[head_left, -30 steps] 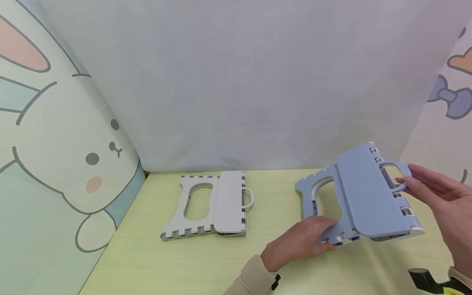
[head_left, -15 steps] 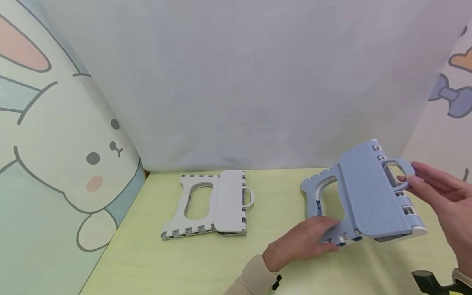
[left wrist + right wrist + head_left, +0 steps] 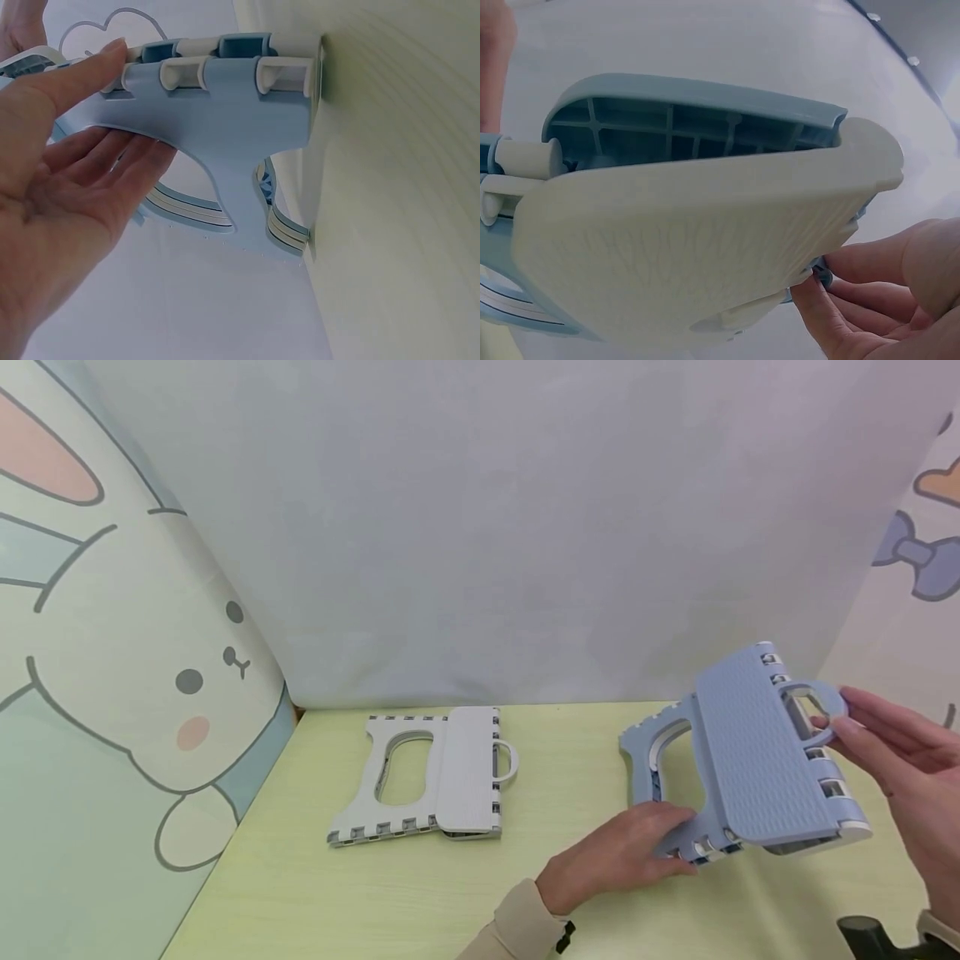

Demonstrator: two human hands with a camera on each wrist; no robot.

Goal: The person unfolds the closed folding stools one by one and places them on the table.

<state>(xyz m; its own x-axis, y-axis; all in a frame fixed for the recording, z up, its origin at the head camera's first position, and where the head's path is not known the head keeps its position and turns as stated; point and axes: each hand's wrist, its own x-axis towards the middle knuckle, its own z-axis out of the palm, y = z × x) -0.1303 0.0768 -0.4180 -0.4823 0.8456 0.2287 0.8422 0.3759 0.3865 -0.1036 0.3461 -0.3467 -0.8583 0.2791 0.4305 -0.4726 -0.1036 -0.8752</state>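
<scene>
A blue-and-white folding step stool (image 3: 765,747), folded flat, is tilted with its seat end raised off the table. My left hand (image 3: 626,852) grips the leg frame along its near edge; in the left wrist view the thumb lies over the hinged edge and the fingers (image 3: 142,161) curl through the opening. My right hand (image 3: 896,752) pinches the loop handle at the seat's right side. From the right wrist view, the white underside (image 3: 682,240) faces the camera and the ribbed inside of the blue seat half shows. On the left lies a white folding step stool (image 3: 468,772), folded flat, touched by neither hand.
A pale yellow-green table (image 3: 337,902) lies under both stools. Behind it stands a plain grey-white backdrop (image 3: 525,527), with cartoon-printed panels (image 3: 150,652) at the sides. A black object (image 3: 862,935) shows at the lower right by the right wrist.
The blue stool and both hands have shifted slightly to the right, and the seat end has risen a little. The white stool has stayed in place.
</scene>
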